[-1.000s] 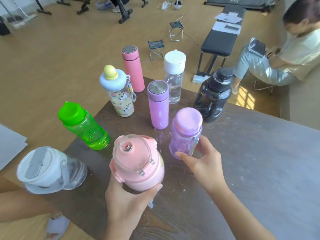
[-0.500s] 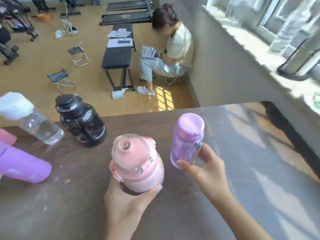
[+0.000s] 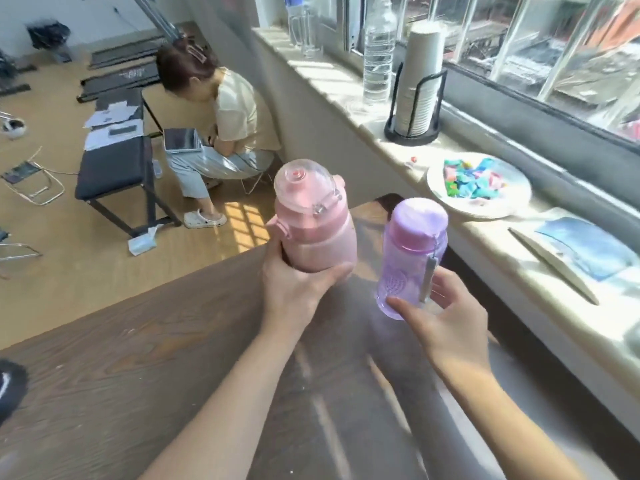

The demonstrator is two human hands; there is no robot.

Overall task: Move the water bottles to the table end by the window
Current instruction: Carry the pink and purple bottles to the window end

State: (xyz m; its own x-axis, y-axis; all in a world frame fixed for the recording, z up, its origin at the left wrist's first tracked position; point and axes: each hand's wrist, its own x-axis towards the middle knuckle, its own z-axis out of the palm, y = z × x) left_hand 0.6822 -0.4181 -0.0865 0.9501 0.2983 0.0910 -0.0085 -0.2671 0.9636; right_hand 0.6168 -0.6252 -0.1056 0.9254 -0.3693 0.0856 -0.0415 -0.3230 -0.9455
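My left hand (image 3: 294, 289) grips the base of a squat pink bottle (image 3: 313, 220) with a clear domed lid, held upright above the dark wooden table (image 3: 138, 375). My right hand (image 3: 446, 320) holds a translucent purple bottle (image 3: 410, 258) with a purple cap, tilted slightly, a little to the right of the pink one. Both bottles hang over the table's end near the window sill (image 3: 519, 271). Of the other bottles, only a dark edge (image 3: 10, 386) shows at the far left.
The sill carries a white plate of coloured wrappers (image 3: 478, 185), a cup stack in a black holder (image 3: 415, 88), a clear plastic bottle (image 3: 379, 46) and papers. A person (image 3: 221, 133) sits on the floor beyond the table, beside a black bench (image 3: 114, 161).
The view has swung right toward the window. Both hands have carried the pink and purple bottles from the group to the table's window end; the other bottles have left the view.
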